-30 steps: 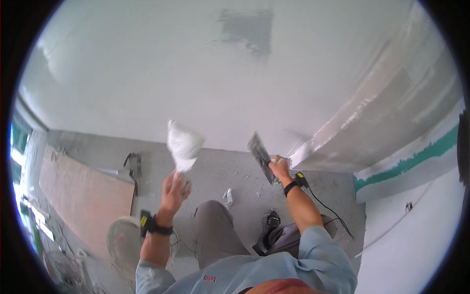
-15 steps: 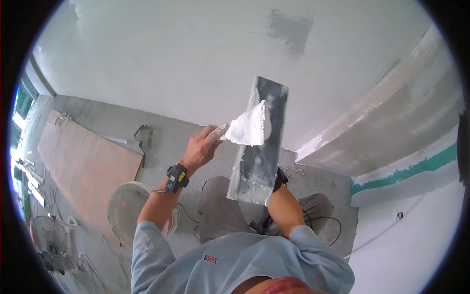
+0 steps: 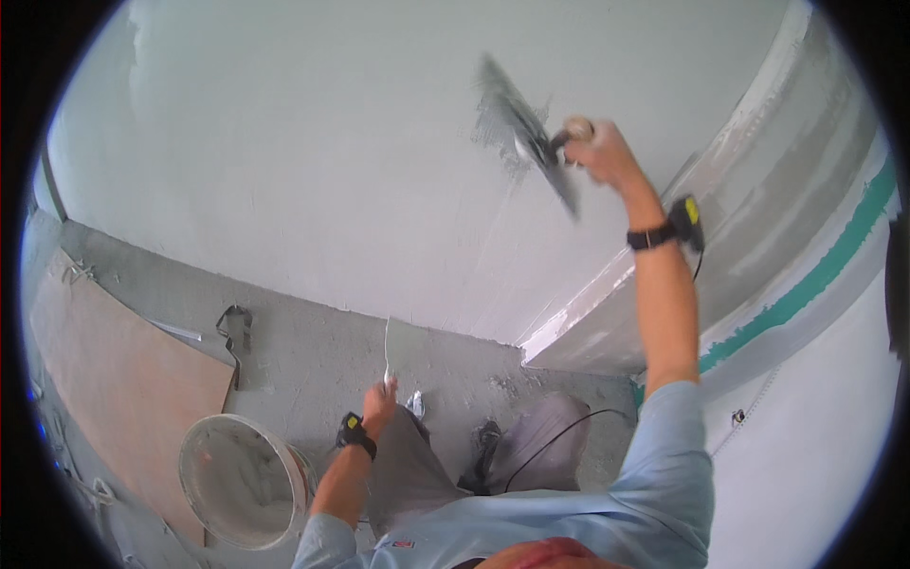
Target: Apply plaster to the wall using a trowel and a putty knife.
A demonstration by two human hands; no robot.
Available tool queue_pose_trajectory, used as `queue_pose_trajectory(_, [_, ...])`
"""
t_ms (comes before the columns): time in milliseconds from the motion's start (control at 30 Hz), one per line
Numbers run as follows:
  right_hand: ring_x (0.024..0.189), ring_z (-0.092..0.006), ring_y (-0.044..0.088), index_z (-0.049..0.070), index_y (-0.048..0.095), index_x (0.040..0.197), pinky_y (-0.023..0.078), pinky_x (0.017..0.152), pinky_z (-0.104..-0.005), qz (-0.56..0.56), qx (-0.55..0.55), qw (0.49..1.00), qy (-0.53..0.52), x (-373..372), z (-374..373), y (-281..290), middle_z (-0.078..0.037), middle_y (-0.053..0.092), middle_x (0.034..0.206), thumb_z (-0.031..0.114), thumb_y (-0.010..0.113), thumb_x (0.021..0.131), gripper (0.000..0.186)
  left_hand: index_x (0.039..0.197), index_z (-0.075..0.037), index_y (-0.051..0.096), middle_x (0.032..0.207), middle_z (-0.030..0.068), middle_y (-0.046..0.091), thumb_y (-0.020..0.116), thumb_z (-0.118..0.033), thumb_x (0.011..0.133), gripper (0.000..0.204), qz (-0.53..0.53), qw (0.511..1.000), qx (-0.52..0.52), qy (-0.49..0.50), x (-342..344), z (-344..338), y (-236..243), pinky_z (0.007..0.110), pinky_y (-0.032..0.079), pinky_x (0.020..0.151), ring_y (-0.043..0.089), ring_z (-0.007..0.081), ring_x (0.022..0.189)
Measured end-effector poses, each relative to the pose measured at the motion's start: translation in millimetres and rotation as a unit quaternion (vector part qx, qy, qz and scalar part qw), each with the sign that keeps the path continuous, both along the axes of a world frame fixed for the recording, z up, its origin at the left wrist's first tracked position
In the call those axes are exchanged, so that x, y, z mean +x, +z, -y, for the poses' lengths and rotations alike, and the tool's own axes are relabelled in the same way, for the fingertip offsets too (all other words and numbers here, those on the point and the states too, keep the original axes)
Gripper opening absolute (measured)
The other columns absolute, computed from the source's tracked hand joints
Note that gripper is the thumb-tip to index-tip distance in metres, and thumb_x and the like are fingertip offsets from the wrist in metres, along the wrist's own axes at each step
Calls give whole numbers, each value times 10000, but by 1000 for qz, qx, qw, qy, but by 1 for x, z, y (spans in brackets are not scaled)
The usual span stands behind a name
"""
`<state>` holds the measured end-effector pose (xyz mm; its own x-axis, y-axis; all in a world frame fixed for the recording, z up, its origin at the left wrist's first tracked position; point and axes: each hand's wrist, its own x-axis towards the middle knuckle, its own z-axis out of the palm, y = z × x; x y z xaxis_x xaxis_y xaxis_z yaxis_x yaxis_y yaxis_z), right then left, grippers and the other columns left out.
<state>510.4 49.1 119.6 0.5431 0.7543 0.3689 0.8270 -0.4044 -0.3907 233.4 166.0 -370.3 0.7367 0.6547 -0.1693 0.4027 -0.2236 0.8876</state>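
Note:
My right hand [image 3: 609,159] is closed round the handle of a plastering trowel [image 3: 527,128], raised to the pale wall [image 3: 313,171]. The trowel's long blade is tilted, slightly blurred and seen nearly edge-on; whether it touches the wall I cannot tell. Behind the blade shows a dark grey patch [image 3: 495,125] on the wall. Low down, my left hand [image 3: 379,408] is closed on a putty knife [image 3: 388,358] coated with white plaster. Its blade points up and shows as a thin white edge.
A bucket [image 3: 278,444] with plaster residue stands left of my legs. Beyond it a large tan board [image 3: 123,370] and a dark strap [image 3: 232,341] lie on the grey floor [image 3: 303,356]. To the right, a wall corner [image 3: 645,294] juts out, with a green band [image 3: 806,294].
My right hand has swung the trowel up from in front of me to the wall's grey patch. The putty knife has come away from the trowel, lowered with my left hand and turned edge-on.

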Motion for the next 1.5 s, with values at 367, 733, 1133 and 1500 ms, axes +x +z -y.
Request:
queue_pose_trajectory(367, [733, -337, 586, 45, 610, 809, 463, 655, -396, 377, -138, 909, -112, 70, -65, 19, -166, 615, 751, 192, 538, 637, 238, 729, -18, 462, 593, 32, 457, 378, -341, 902, 376, 127, 971, -173, 109, -5, 8, -68, 300, 359, 479, 425, 127, 520])
queue_pose_trajectory(733, [798, -302, 598, 50, 543, 916, 486, 640, -423, 103, -256, 958, -84, 60, -34, -435, -137, 524, 960, 232, 504, 799, 219, 780, -106, 408, 601, -50, 353, 387, -337, 908, 265, 185, 937, -255, 152, -38, 21, -19, 182, 270, 398, 329, 32, 480])
queue_pose_trajectory(1133, [660, -222, 616, -7, 552, 931, 530, 641, -343, -688, 321, 646, 73, -23, -3, -276, -91, 615, 732, 146, 604, 763, 233, 971, 5, 468, 679, -23, 420, 413, -383, 888, 400, 93, 899, -402, -147, -11, 7, 96, 208, 333, 523, 381, 56, 602])
queue_pose_trajectory(1500, [694, -179, 500, 7, 512, 912, 441, 628, -321, -763, 50, 644, 18, -41, 44, -525, -86, 520, 822, 53, 529, 663, 254, 804, -72, 439, 557, -9, 408, 350, -492, 879, 436, 181, 944, -267, 68, -26, -30, 63, 211, 278, 374, 357, 77, 424])
